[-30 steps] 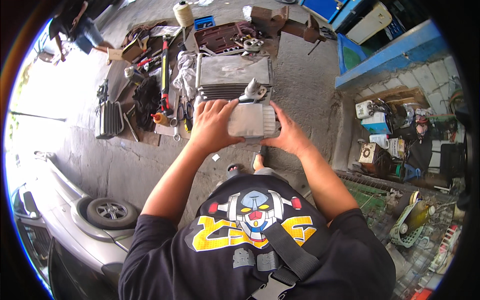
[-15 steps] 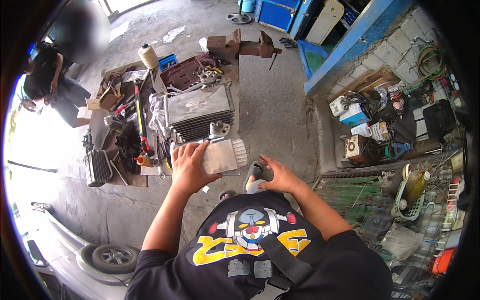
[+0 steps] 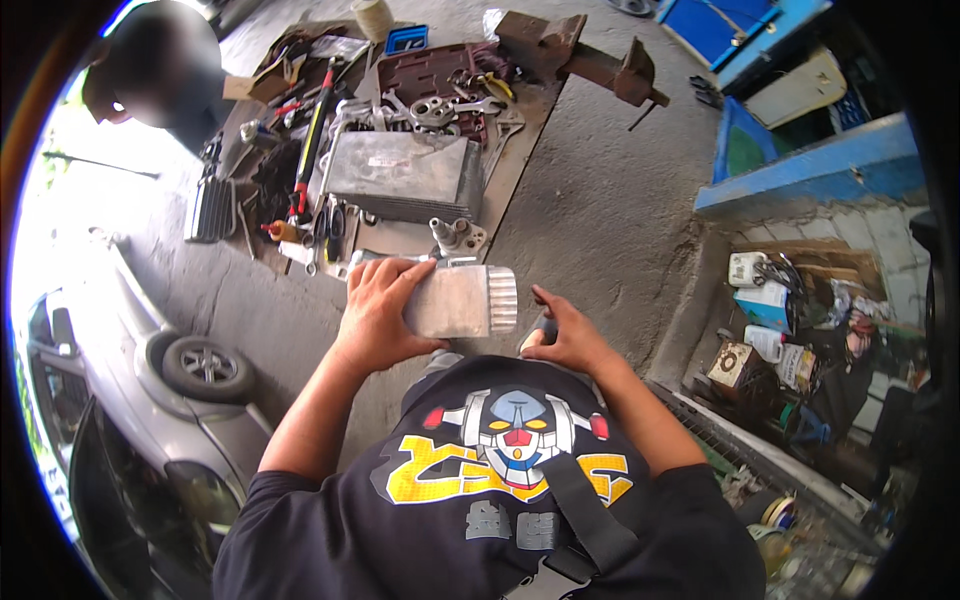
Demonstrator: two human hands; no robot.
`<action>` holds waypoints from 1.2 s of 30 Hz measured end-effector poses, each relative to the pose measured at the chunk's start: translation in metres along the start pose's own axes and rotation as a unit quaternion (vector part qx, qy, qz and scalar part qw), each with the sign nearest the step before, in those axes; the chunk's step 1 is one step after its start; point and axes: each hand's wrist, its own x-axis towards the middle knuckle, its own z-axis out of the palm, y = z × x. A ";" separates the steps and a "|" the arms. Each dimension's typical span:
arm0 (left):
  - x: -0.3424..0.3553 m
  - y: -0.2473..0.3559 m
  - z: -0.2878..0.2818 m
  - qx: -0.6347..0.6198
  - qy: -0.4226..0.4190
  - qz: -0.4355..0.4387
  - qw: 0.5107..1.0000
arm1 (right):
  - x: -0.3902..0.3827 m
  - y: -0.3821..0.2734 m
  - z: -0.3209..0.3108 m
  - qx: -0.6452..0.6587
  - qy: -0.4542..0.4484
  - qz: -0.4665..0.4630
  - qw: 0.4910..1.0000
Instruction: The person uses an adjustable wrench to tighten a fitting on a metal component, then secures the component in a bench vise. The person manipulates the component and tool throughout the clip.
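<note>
My left hand (image 3: 380,315) grips one end of a flat silver finned metal core (image 3: 450,300), thumb on the near edge and fingers along the far edge. Pale ribs show at its right end. My right hand (image 3: 575,335) is held apart from that ribbed end, thumb and index finger spread, with nothing in it. Just beyond the core, a metal fitting with a round stub (image 3: 458,238) stands by the workbench's (image 3: 530,115) near edge. Behind it lies a larger finned metal core (image 3: 395,168) with a smooth top plate.
A rusty bench vise (image 3: 545,45) juts from the bench's far right corner. A red-and-black long-handled tool (image 3: 318,140), pliers and wrenches crowd the left side. One person (image 3: 190,95) is at the far left, near a silver car (image 3: 150,350). Boxes and jugs (image 3: 768,305) stand at right.
The view has turned, so the bench and vise sit higher and further right in the picture. The held core shows more of its ribbed end. My left hand keeps its grip.
</note>
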 end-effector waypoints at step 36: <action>0.007 -0.012 -0.005 0.018 0.004 -0.068 0.998 | 0.109 -0.059 -0.038 -0.068 -0.103 -0.126 0.984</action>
